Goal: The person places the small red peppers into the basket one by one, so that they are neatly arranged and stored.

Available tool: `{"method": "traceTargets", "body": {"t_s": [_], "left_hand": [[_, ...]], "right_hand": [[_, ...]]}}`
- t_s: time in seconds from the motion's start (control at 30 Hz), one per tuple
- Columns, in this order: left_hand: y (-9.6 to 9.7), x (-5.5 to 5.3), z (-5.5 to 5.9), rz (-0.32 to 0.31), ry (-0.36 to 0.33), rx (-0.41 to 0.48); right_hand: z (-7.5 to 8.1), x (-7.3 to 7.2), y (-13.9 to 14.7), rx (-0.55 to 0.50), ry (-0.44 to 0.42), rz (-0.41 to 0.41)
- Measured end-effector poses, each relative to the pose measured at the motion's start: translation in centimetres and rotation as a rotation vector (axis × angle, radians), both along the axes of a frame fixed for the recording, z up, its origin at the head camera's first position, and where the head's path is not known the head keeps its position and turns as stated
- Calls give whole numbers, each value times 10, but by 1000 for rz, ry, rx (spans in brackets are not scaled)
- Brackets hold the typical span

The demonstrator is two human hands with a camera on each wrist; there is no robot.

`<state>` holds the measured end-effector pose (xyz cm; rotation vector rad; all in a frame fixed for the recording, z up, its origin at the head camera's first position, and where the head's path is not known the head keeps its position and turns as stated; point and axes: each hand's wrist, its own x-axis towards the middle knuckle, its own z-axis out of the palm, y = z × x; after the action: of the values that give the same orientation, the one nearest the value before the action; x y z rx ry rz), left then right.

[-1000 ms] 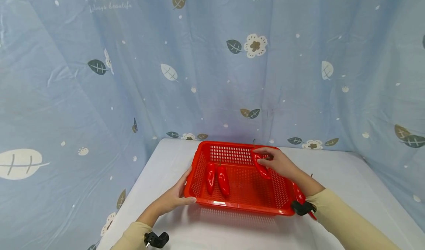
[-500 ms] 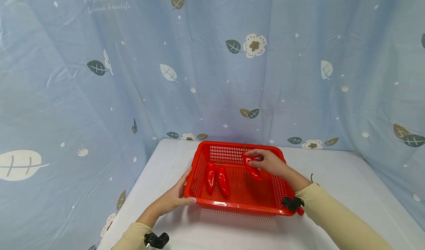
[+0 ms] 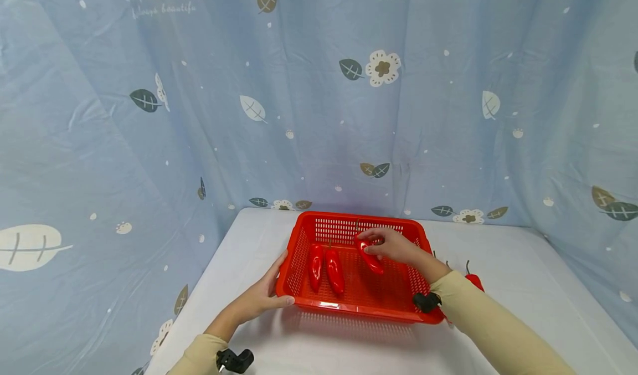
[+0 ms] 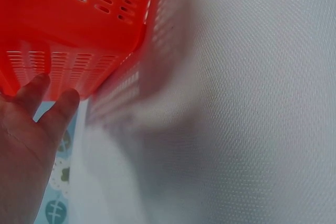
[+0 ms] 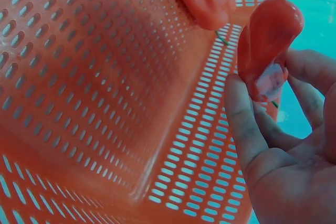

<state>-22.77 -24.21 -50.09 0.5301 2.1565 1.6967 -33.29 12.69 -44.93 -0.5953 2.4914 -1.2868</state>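
My right hand (image 3: 396, 246) pinches a red pepper (image 3: 370, 260) between thumb and fingers, over the inside of a red plastic basket (image 3: 359, 309). The right wrist view shows this pepper (image 5: 268, 35) gripped at its stem end, its rounded tip pointing away from the palm. Two more red peppers, one (image 3: 315, 268) beside the other (image 3: 335, 271), lie on the left of the basket floor. At the basket's left front corner rests my left hand (image 3: 256, 297), thumb along the front and fingers extended against the side. Its fingertips touch the slotted wall (image 4: 73, 61) in the left wrist view.
To the right of the basket, more red peppers (image 3: 474, 282) with dark stems lie on the white table (image 3: 523, 286), partly hidden by my right sleeve (image 3: 488, 314). A blue patterned curtain (image 3: 319, 114) hangs behind and at the sides.
My right hand has moved left and slightly down across the basket with the pepper in it. More of the pepper stems at the right now show. My left hand has stayed put.
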Motion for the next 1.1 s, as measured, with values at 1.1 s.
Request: {"method": "traceTargets", "body": {"t_s": [1.1], "left_hand": [[1,1,-4,24,17,-15]], "right_hand": [[-23,-3,-45,149,-97,87]]}}
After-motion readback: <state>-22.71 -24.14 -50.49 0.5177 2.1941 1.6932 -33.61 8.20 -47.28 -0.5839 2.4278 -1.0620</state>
